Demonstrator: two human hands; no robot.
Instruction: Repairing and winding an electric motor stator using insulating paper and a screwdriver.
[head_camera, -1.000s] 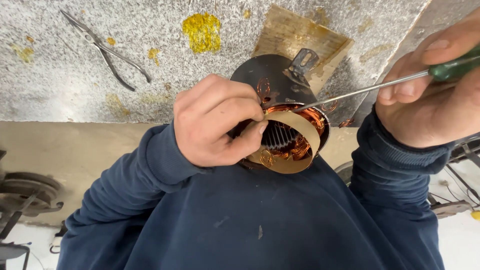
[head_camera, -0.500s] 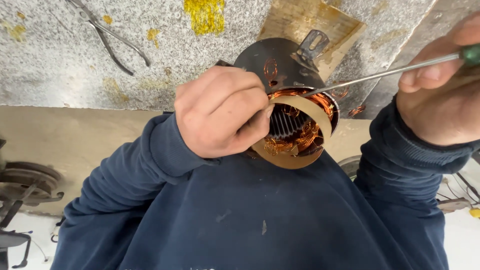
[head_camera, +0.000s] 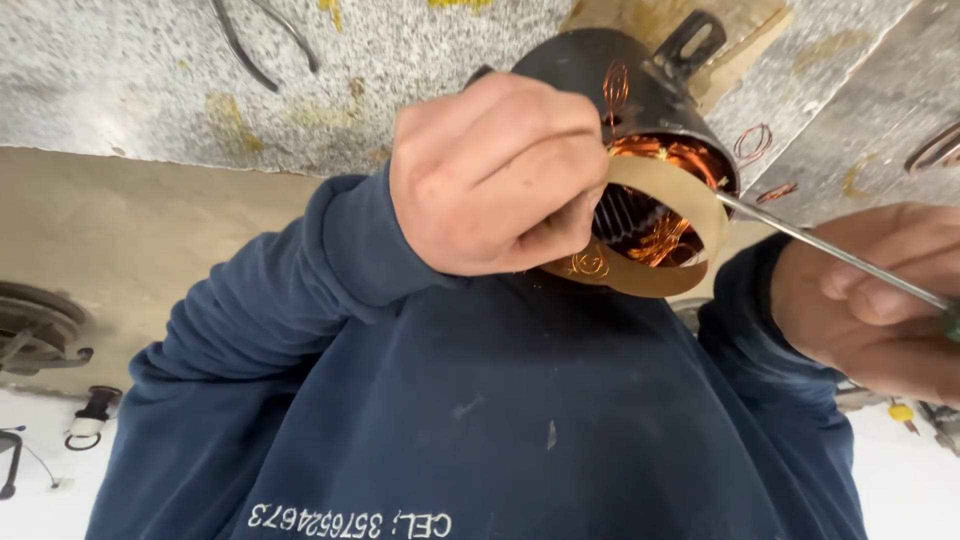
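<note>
Far left: thin dark tool handles, possibly pliers, cut off by the frame's top edge, lying on the speckled grey surface.

Centre: left hand, closed around the black motor housing and a tan paper band ringing its open mouth; the grip appears to steady the housing, tilted so the copper windings face the tool.

Right: right hand, wrapped around a screwdriver with a green handle; its slim shaft reaches left, tip at the band's rim, just touching.

Edges: housing sits off the surface, over the near edge, above the navy sweatshirt. Open room lies rightward for the shaft.
</note>
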